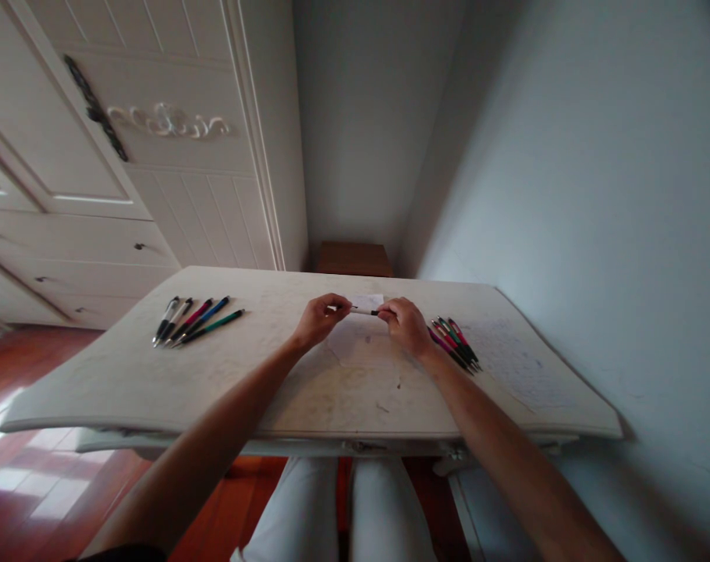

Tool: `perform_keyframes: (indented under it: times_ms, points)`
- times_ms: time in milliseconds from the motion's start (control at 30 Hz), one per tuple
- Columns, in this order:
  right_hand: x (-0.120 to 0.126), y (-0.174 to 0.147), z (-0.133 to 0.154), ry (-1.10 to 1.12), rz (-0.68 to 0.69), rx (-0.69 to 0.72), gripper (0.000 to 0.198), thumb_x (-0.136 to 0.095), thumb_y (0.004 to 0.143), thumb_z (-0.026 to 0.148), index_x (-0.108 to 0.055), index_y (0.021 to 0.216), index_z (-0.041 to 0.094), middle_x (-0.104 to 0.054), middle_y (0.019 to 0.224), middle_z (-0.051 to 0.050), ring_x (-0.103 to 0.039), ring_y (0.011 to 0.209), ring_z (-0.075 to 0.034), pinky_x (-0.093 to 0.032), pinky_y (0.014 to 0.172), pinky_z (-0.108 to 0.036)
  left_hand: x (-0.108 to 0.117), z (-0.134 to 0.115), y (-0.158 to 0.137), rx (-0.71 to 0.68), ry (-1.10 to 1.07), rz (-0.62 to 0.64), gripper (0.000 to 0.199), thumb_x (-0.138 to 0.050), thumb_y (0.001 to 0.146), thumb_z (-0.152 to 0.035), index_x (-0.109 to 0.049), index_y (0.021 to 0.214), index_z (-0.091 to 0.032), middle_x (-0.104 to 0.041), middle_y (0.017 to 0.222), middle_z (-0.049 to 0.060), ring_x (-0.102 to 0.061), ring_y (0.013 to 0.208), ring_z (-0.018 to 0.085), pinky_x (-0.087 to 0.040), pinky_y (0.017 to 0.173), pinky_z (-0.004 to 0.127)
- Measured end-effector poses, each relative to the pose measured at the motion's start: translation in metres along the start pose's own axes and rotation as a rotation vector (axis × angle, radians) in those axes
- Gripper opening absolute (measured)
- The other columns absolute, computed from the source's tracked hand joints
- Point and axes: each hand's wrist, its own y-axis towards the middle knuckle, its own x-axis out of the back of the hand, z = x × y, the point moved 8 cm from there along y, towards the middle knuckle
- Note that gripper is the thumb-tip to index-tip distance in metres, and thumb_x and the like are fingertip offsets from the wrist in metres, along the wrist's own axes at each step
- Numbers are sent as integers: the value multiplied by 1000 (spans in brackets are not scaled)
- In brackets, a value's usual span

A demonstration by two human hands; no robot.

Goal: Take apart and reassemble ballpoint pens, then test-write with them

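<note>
Between my two hands, above the middle of the table, is a white pen (pixel 362 311) with a black section, held nearly level. My left hand (pixel 321 320) pinches its left end, and the fingers of my right hand (pixel 405 321) close on the black part at the right. Beneath them lies a pale sheet of paper (pixel 355 351), with a smaller white slip (pixel 370 300) just beyond the pen. To the right of my right hand rests a group of coloured pens (pixel 456 343), partly covered by that hand. Farther left, several pens (pixel 197 320) lie side by side.
The white table (pixel 261 390) has a written-on paper sheet (pixel 522 363) at its right side. Two tiny bits (pixel 382 407) lie near the front edge. A white cabinet (pixel 203 195) stands at the left, a wall at the right, and a brown box (pixel 355 258) behind the table.
</note>
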Motion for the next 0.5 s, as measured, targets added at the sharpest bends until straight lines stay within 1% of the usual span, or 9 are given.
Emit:
perform_keyframes:
  times_ms: [100, 133, 167, 233, 300, 333, 400, 467, 500]
  points:
    - [0, 0, -1, 5, -5, -9, 15, -56, 88, 16, -70, 84, 20, -69, 83, -7, -59, 85, -24, -44, 80, -36, 3, -4, -1, -22, -35, -40, 43, -75, 69, -40, -63, 102, -16, -67, 107, 10, -64, 95, 21, -52, 72, 28]
    - [0, 1, -2, 8, -15, -12, 15, -56, 88, 16, -70, 84, 20, -69, 83, -7, -59, 85, -24, -44, 80, -36, 4, -4, -1, -11, -28, -57, 48, -76, 69, -43, -61, 106, -16, -66, 110, 11, -64, 96, 21, -51, 71, 28]
    - [1, 1, -2, 10, -26, -13, 15, -56, 88, 16, -70, 84, 21, -69, 83, -6, -59, 85, -24, -44, 81, -36, 4, -3, -1, 11, -14, -64, 49, -73, 71, -47, -61, 106, -15, -67, 107, 11, -64, 93, 20, -51, 69, 27]
    - [1, 1, -3, 14, -39, -7, 14, -58, 87, 16, -70, 83, 21, -70, 83, -6, -60, 85, -23, -45, 80, -35, 2, 2, -1, 69, 28, -38, 43, -59, 82, -55, -63, 94, -14, -68, 89, 8, -62, 78, 17, -49, 64, 26]
    - [1, 1, -3, 16, -42, 5, 12, -60, 86, 15, -69, 81, 21, -70, 82, -6, -60, 84, -23, -45, 80, -35, -1, 6, -1, 104, 72, 19, 48, -45, 88, -58, -62, 74, -15, -63, 68, 4, -57, 63, 14, -46, 60, 26]
    - [1, 1, -3, 15, -40, 10, 12, -60, 86, 14, -69, 80, 21, -70, 81, -6, -60, 84, -23, -45, 79, -34, -3, 8, -1, 106, 88, 42, 50, -44, 89, -57, -60, 68, -15, -61, 63, 3, -55, 60, 13, -45, 59, 26]
    - [1, 1, -4, 10, -38, 12, 12, -61, 86, 13, -69, 80, 21, -69, 81, -5, -60, 83, -23, -44, 78, -34, -3, 7, 0, 87, 95, 57, 42, -53, 85, -53, -62, 68, -16, -62, 65, 3, -55, 61, 13, -45, 60, 26]
    - [2, 1, -5, 6, -42, 3, 12, -61, 86, 13, -69, 80, 21, -69, 81, -5, -60, 83, -23, -44, 78, -34, -2, 5, 0, 56, 66, 46, 32, -64, 78, -48, -65, 80, -16, -67, 76, 4, -59, 68, 14, -47, 63, 26]
    - [3, 1, -5, 7, -46, -5, 12, -61, 86, 13, -69, 80, 21, -69, 81, -5, -60, 83, -23, -44, 78, -34, -2, 3, 0, 42, 46, 37, 31, -68, 75, -45, -66, 86, -16, -68, 83, 5, -61, 72, 15, -48, 66, 27]
